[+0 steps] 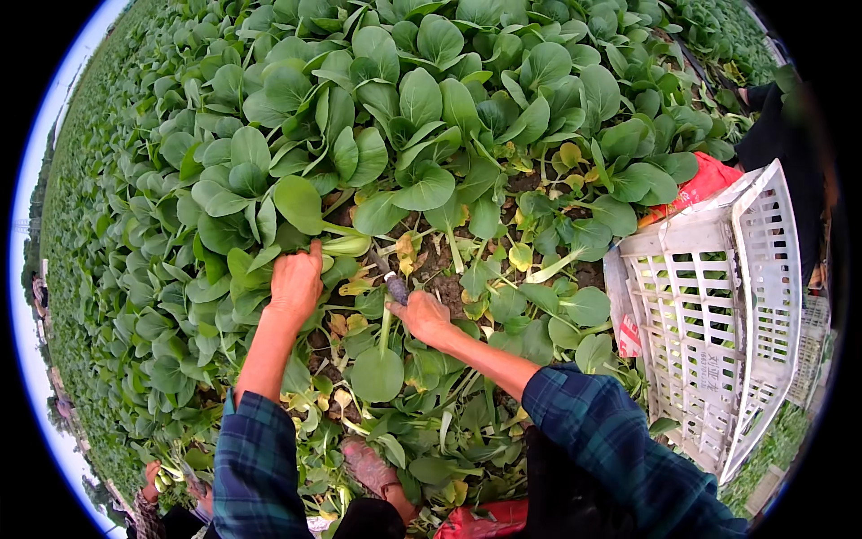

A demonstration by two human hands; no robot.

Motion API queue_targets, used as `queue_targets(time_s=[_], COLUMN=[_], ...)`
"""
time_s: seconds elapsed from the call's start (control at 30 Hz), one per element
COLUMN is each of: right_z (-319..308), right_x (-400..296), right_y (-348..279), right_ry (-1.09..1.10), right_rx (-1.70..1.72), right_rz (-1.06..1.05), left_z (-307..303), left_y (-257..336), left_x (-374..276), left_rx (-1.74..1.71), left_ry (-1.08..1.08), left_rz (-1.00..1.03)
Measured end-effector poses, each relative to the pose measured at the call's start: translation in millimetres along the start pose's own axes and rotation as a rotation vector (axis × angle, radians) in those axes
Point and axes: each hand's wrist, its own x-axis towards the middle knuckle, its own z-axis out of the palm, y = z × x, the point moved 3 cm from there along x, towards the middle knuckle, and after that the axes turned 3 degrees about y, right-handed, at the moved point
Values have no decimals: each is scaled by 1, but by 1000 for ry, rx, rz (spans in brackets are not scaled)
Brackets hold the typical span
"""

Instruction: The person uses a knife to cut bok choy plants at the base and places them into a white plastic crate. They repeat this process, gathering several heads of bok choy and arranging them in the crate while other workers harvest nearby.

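Note:
My left hand is closed around a bok choy plant, whose pale green stalk base points right. The plant lies tilted, and a broad leaf rises just above my fingers. In my right hand is a knife with a dark handle. Its blade points up and left, close to the stalk base; whether it touches cannot be seen. Below the knife, a loose leaf rests over cut greens and yellowed leaves.
Dense bok choy rows fill the field ahead and left. A white plastic crate bearing writing stands at right beside a red bag. Another person's hand holds greens at lower left. My foot and red material are below.

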Motion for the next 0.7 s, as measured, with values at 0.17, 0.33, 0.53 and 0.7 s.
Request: queue_targets(time_s=[0.17, 0.33, 0.53, 0.7], right_z=[1, -44, -62, -64], right_x=[-10, -46, -103, -113], right_y=[7, 17, -9, 5], right_ry=[8, -101, -552, -499], right_rx=[185, 863, 1453, 1274], right_rz=[10, -48, -1, -14], left_z=[-22, -84, -117, -140], left_y=[4, 33, 78, 112], left_x=[-14, -61, -138, -176], left_rx=[-7, -257, -424, -597], left_ry=[121, 269, 149, 90], left_rz=[78, 185, 80, -17])
